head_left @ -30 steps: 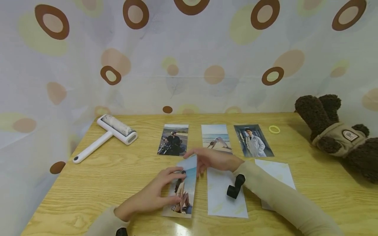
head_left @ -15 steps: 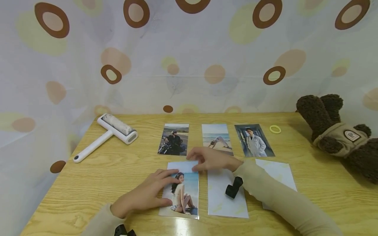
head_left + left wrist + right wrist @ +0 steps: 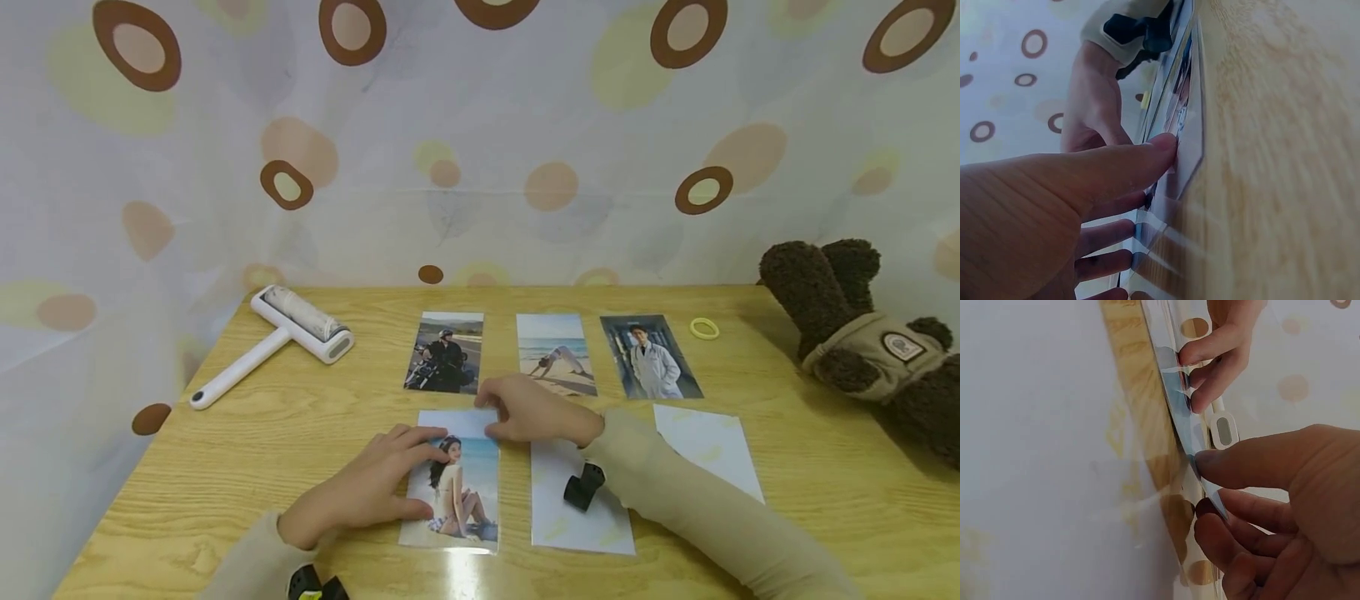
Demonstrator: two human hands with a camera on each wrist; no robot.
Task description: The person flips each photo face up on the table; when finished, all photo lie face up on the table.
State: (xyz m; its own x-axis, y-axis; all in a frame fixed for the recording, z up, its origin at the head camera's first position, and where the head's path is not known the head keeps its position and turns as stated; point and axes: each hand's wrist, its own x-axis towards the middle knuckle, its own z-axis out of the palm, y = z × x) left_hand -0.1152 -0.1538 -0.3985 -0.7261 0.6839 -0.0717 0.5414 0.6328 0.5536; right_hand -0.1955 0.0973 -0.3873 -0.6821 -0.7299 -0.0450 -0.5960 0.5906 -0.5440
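A photo of a person seated on a beach [image 3: 474,479] lies face up at the front of the wooden table. My left hand [image 3: 378,475] rests at its left side, fingers spread and fairly straight, with fingertips and thumb touching the photo. At the upper right corner of the same photo is my right hand [image 3: 532,410], its fingers curled. In the right wrist view, thumb and fingers of the right hand [image 3: 1272,500] hold the photo's edge [image 3: 1180,403]. The left wrist view shows the left thumb [image 3: 1141,159] against the photo, close to the tabletop.
Behind lie three photos: a motorcyclist [image 3: 446,358], a beach stretch [image 3: 555,354] and a doctor [image 3: 651,358]. Two white-backed cards [image 3: 577,525] [image 3: 712,450] lie right. A lint roller [image 3: 281,342] is at back left. A yellow ring [image 3: 704,328] and brown plush toy [image 3: 862,350] are at right.
The beach photo, tilted up on its edge at first, now lies flat and has shifted slightly left. The right hand has come down to its upper right corner; the left stays at its left side.
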